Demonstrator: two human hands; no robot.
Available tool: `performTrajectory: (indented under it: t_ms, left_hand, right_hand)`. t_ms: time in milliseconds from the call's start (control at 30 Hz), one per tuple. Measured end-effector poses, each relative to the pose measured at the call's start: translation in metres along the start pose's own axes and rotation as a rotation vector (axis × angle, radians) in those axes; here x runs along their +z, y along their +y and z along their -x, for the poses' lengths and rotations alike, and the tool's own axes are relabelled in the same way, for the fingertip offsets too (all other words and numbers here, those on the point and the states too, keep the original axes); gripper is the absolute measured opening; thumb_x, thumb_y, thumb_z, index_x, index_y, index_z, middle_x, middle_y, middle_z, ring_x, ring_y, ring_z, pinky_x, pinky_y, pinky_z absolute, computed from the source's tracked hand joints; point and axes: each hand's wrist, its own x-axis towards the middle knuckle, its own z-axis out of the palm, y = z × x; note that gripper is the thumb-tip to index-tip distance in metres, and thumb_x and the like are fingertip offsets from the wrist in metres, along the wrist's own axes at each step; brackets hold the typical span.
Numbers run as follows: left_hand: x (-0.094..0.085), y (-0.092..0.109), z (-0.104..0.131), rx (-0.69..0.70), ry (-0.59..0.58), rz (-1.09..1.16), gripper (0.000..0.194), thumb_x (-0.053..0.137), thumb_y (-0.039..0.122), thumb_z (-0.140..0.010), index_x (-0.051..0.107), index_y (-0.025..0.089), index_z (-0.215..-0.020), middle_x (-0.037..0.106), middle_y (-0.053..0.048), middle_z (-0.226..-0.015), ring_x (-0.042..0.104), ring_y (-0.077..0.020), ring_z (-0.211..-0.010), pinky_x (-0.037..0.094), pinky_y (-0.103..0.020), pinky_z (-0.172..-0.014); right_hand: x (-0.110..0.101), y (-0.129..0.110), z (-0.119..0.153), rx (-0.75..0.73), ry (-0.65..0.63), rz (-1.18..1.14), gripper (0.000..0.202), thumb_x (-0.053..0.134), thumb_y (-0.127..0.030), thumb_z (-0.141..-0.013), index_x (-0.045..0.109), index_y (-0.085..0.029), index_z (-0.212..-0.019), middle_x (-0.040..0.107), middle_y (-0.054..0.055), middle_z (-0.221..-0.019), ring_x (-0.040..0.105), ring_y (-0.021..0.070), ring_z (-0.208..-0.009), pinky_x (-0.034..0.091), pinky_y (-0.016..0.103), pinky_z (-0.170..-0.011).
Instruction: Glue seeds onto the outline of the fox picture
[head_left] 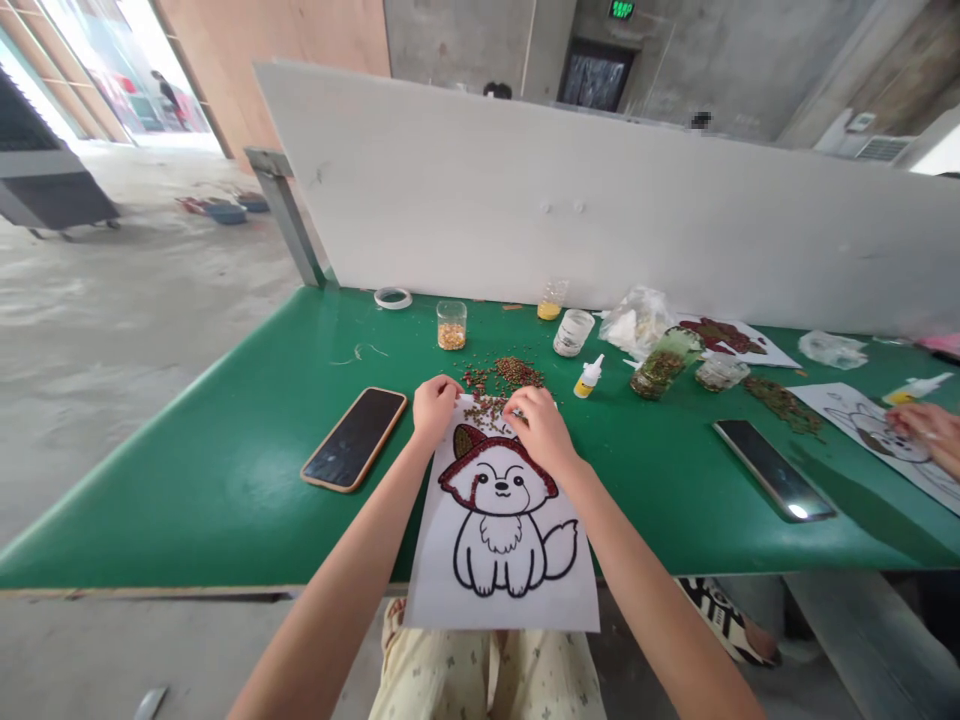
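A white sheet of paper [433, 580] with a black-outlined fox drawing lies before me, its lower end past the table's front edge. Dark red beans fill parts of the fox's head, and greenish beans fill one ear. Loose beans [486, 412] are scattered across the sheet's top. My left hand [436, 408] is closed at the top left corner, gripping the paper. Over the right side of the top, my right hand [537, 424] has its fingers pinched together near the loose beans; whatever sits between the fingertips is too small to make out. Just beyond is a bean pile [519, 371].
A phone [354, 440] lies to the left, another phone [772, 470] to the right. Behind stand a cup of corn kernels [451, 335], a clear jar [574, 333], a glue bottle [589, 377] and a tipped jar [664, 365]. At right, another person's hand [930, 428] touches a second drawing.
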Motion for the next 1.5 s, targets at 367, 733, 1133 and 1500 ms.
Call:
performTrajectory:
  t_ms: [367,733,1133,1500]
  left_hand:
    - [0.003,0.002,0.002,0.005,0.006,-0.013,0.023,0.04,0.021,-0.069,0.061,0.017,-0.061,0.06,-0.001,-0.06,0.053,-0.0133,-0.054,0.037,-0.024,-0.054]
    - [0.005,-0.001,0.001,0.008,0.006,-0.011,0.022,0.041,0.019,-0.068,0.061,0.017,-0.06,0.06,-0.001,-0.059,0.052,-0.0137,-0.056,0.037,-0.024,-0.054]
    - [0.005,0.001,0.002,0.001,-0.002,-0.024,0.022,0.042,0.019,-0.069,0.062,0.017,-0.061,0.061,-0.002,-0.061,0.052,-0.0137,-0.055,0.038,-0.025,-0.057]
    - [0.005,0.002,0.002,0.016,-0.003,-0.039,0.023,0.041,0.019,-0.07,0.063,0.017,-0.062,0.061,-0.002,-0.061,0.052,-0.0136,-0.055,0.038,-0.026,-0.058]
  right_hand:
    - [0.008,-0.021,0.042,-0.028,-0.175,-0.179,0.005,0.067,-0.018,-0.082,0.068,-0.023,-0.08,0.062,0.004,-0.093,0.052,0.021,-0.095,0.043,0.038,-0.09]
    - [-0.003,-0.023,0.043,0.03,-0.202,-0.187,0.009,0.063,-0.015,-0.084,0.067,-0.022,-0.082,0.063,0.004,-0.092,0.052,0.0203,-0.093,0.042,0.038,-0.089]
    - [-0.008,-0.025,0.044,-0.043,-0.239,-0.13,0.011,0.056,-0.015,-0.088,0.062,-0.023,-0.085,0.062,0.004,-0.093,0.05,0.0213,-0.093,0.043,0.037,-0.085]
    - [-0.006,-0.028,0.039,-0.129,-0.289,-0.065,0.014,0.052,-0.013,-0.089,0.061,-0.022,-0.084,0.063,0.004,-0.093,0.051,0.0211,-0.094,0.042,0.036,-0.086]
